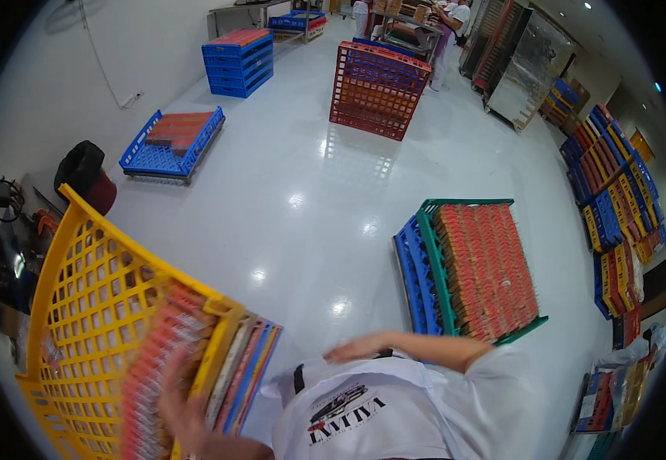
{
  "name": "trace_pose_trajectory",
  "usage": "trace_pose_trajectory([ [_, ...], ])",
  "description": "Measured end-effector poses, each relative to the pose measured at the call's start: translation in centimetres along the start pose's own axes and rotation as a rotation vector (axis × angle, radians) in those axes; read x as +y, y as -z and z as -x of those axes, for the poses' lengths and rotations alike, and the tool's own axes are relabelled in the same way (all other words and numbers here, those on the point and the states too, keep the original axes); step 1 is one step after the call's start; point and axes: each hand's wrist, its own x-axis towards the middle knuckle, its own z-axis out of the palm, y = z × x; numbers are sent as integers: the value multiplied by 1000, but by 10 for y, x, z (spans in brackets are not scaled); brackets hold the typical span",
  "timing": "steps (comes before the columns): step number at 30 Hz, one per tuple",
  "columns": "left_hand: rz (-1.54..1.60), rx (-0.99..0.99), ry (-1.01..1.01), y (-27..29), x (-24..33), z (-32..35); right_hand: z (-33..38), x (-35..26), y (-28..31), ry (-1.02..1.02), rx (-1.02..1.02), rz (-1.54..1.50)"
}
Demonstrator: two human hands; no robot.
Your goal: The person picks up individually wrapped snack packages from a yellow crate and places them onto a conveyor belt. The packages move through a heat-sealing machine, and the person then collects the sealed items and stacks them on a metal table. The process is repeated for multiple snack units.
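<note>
My left hand [183, 402], blurred by motion, is over a row of packaged goods with reddish tops [157, 353] in a yellow lattice crate [103, 291]. The blur hides whether its fingers touch or grip a package. That crate tops a stack of crates [237, 376] in several colours. Across the front of my white shirt, my right hand [356, 347] is held at waist height with its fingers stretched toward the left. It shows nothing in its grasp. A green crate [432, 261] full of similar red-topped packages [490, 268] stands to my right.
A blue crate [130, 159] with some packages sits at the left, near a black-lined bin [99, 184]. Blue crates [237, 69] and a red crate [379, 92] stand farther off. Tall crate stacks [616, 192] line the right side. Another person [446, 38] stands at the far table.
</note>
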Motion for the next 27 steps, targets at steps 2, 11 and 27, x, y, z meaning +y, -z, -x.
trace_pose_trajectory([
  [2,6,-564,-152,-80,11,-53,26,41,1,-83,46,-82],
  [11,281,-1289,-148,-291,-7,-178,34,78,123,-124,58,24],
  [27,197,-1212,-86,-360,-91,-519,52,264,425,-751,1045,46],
])
